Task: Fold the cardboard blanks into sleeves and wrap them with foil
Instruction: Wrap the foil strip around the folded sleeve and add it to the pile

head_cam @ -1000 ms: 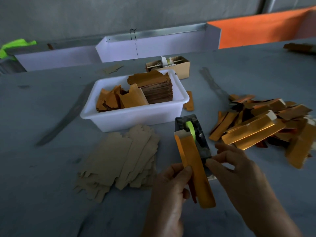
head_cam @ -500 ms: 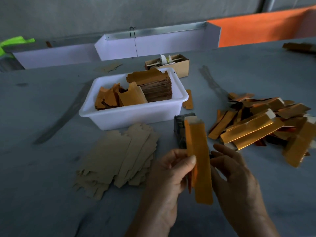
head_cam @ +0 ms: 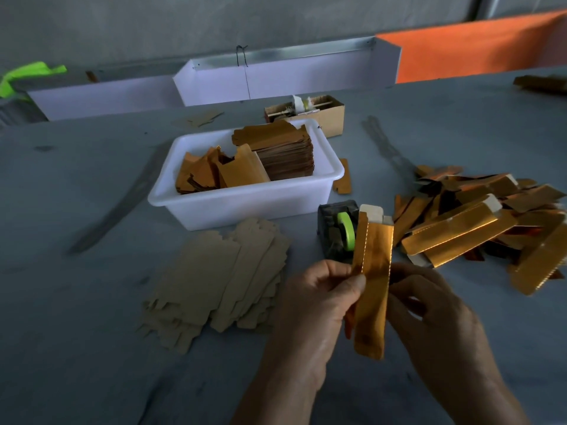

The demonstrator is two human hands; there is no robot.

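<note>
The person holds one foil-wrapped sleeve [head_cam: 372, 280] upright above the grey table [head_cam: 92, 348], between both hands. The left hand [head_cam: 319, 305] pinches the left edge of the sleeve, with the thumb on the front face and the other fingers [head_cam: 329, 273] curled behind it. The right hand [head_cam: 429, 314] is at the right edge of the sleeve; its fingers are curled toward the back side, but the sleeve hides the tips, so the grip seems to be a light pinch and the view does not show it clearly. The top end of the sleeve shows a pale open cardboard flap, and a serrated foil edge runs down the left side.

Just behind the sleeve a dark tape dispenser [head_cam: 334, 231] with a green roll stands on the table. On the right lies a loose pile of finished gold sleeves [head_cam: 478, 228]. On the left, a fan of plain cardboard blanks [head_cam: 221, 280] lies flat. Behind them a white plastic tub [head_cam: 245, 200] holds a stack of gold foil sheets [head_cam: 285, 151] and some loose ones. A small cardboard box [head_cam: 325, 113] stands behind the tub.
</note>
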